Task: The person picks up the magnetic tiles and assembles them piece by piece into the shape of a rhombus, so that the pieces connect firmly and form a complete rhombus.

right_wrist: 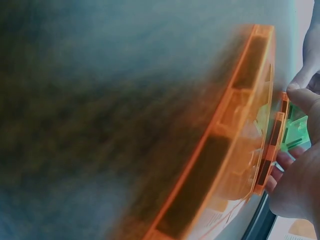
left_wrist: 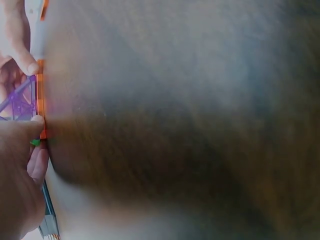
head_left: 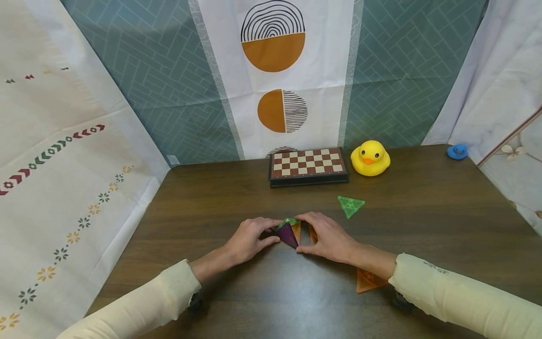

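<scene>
Head view: cluster of translucent plastic triangle tiles stands on the dark wood-grain table, purple face toward the wearer, green along the top, orange at its 3 o'clock side. Left hand at 9 o'clock, thumb and index nearly closed on it; right hand at 3 o'clock, thumb low, index high, pinching it across a wider gap. Opposed grips probably stop the tilted faces folding. Loose green triangle tile at 2 o'clock, loose orange triangle tile at 4 under the right forearm; both seem set within reach. Brown-and-cream checkered board box past 12, yellow rubber duck between 1 and 2, likely just parked aside.

Left wrist view: cluster at 9 o'clock, orange edge along the table, presumably for a steady base; both thumbs on it.

Right wrist view: big orange tile at 4 o'clock, probably the loose one; cluster at 3, right fingers behind it, partly hidden.
</scene>
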`<state>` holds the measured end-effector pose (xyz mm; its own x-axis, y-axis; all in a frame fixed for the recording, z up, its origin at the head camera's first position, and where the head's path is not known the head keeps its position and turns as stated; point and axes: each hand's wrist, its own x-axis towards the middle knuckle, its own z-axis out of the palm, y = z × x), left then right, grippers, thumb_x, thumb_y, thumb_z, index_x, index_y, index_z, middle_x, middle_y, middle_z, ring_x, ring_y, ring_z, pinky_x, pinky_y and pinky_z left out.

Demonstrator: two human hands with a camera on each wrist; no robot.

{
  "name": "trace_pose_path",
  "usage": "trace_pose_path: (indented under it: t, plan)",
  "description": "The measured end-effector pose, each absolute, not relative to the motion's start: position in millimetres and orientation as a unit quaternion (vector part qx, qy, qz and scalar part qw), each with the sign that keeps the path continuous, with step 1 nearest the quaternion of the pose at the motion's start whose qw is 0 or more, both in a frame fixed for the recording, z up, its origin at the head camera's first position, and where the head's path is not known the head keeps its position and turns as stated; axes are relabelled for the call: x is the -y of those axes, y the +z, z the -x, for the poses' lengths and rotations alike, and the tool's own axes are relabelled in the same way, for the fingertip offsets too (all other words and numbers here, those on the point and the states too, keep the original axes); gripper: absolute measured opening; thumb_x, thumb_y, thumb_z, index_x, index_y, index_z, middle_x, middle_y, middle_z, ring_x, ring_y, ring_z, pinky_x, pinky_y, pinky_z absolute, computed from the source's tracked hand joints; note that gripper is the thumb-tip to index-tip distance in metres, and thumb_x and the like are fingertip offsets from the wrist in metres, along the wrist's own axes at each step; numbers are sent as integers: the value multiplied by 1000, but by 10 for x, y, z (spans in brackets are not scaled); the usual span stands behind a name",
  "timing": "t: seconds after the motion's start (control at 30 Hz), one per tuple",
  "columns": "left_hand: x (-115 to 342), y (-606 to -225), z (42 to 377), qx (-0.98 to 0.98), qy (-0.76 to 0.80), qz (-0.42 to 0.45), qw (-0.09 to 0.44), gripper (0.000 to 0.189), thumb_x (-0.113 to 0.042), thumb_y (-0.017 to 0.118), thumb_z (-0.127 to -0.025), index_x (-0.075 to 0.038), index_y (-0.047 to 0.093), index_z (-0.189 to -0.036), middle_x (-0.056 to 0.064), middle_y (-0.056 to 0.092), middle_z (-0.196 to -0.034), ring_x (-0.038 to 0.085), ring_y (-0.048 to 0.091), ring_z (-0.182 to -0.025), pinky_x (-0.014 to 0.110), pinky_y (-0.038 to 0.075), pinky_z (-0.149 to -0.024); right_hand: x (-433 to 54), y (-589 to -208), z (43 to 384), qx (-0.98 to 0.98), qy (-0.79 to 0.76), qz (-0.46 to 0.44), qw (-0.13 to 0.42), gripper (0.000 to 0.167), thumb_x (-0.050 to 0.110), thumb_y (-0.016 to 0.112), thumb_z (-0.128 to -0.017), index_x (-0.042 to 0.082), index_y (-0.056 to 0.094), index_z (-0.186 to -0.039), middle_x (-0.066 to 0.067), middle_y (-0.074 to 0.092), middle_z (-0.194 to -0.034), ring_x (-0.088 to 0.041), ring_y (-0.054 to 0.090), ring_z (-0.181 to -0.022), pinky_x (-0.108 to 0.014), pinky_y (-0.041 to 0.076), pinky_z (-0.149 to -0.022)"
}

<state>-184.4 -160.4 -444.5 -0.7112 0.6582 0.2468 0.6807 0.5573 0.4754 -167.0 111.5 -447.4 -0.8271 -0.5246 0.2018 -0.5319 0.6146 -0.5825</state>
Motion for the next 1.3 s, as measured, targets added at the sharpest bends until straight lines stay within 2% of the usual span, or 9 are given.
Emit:
trace_pose_path:
  t: [0.5, 0.83, 1.3]
  plan:
    - [1573, -4483, 1813, 884, -277, 371, 53, 39, -16, 87, -91, -7, 76, -128, 5, 79, -115, 10, 74, -90, 27, 61, -78, -1142, -4434, 1677, 897, 326, -297, -5, 73, 32, 93, -85, 2, 62, -144, -17, 66, -140, -35, 63, -128, -56, 51, -107]
    - [1583, -4472, 1791, 884, -282, 371, 45, 38, -17, 84, -93, -6, 75, -128, 6, 78, -117, 10, 74, -90, 27, 61, -78, -1171, -4421, 1700, 896, 327, -300, -22, 73, 27, 93, -86, 3, 61, -147, -18, 64, -143, -36, 61, -131, -56, 49, -109]
    - [1606, -4468, 1808, 880, -278, 383, 43, 38, -16, 83, -94, -8, 74, -130, 4, 78, -117, 9, 73, -90, 28, 61, -78, -1168, -4418, 1702, 895, 327, -303, -16, 74, 24, 94, -84, 3, 61, -145, -17, 66, -141, -35, 62, -128, -55, 51, -107]
